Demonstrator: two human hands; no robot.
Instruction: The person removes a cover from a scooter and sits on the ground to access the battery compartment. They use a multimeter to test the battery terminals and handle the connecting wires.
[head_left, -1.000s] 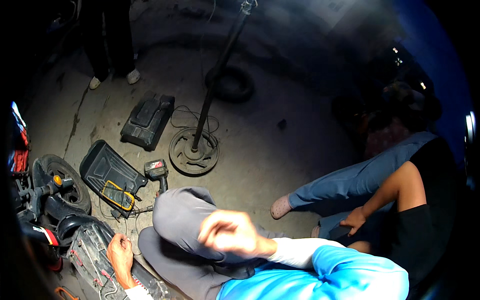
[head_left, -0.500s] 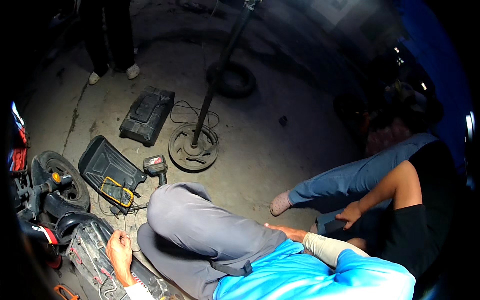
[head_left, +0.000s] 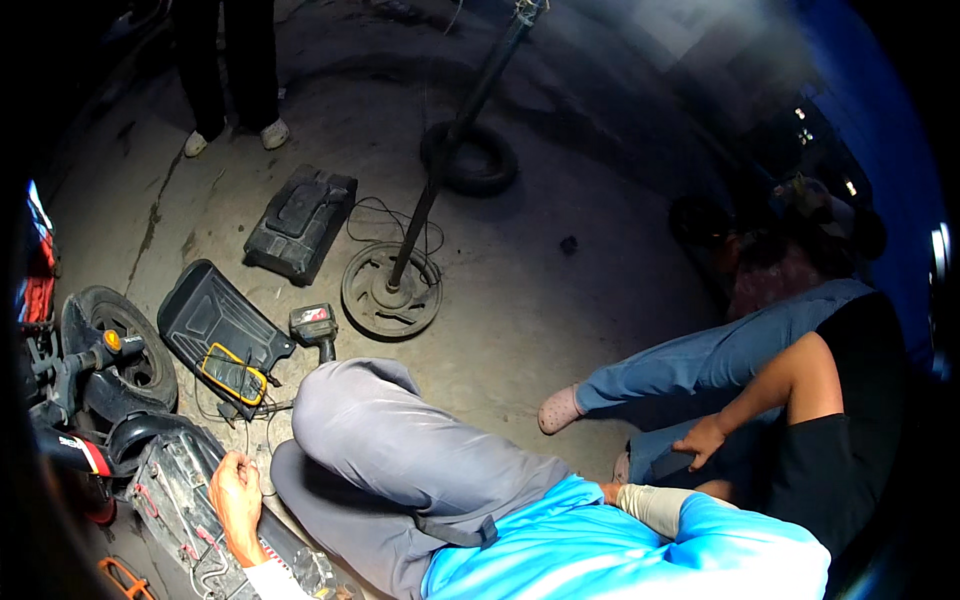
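My left hand [head_left: 237,500] is closed, fingers curled together, above the opened body of a scooter [head_left: 165,490] with loose red and white wires. Whatever those fingers hold, if anything, is too small to make out. A thin dark lead passes close beside the hand. My right hand [head_left: 609,492] is mostly hidden behind my hip and blue shirt; only a sliver shows past the pale sleeve, and its fingers cannot be seen. Near my knee, a yellow-framed multimeter [head_left: 233,374] with leads lies on a black plastic cover [head_left: 215,315].
A cordless power tool [head_left: 315,325] rests by my knee. Beyond it are a black case [head_left: 302,220], a pole on a round wheel base [head_left: 390,310] and a tyre [head_left: 485,165]. A seated person [head_left: 800,400] is at the right; another person's legs [head_left: 230,80] stand far left.
My right hand has slid back off my thigh, mostly out of sight. The seated person's hand has shifted slightly. My left hand stays nearly in place, and the view has tilted a little.
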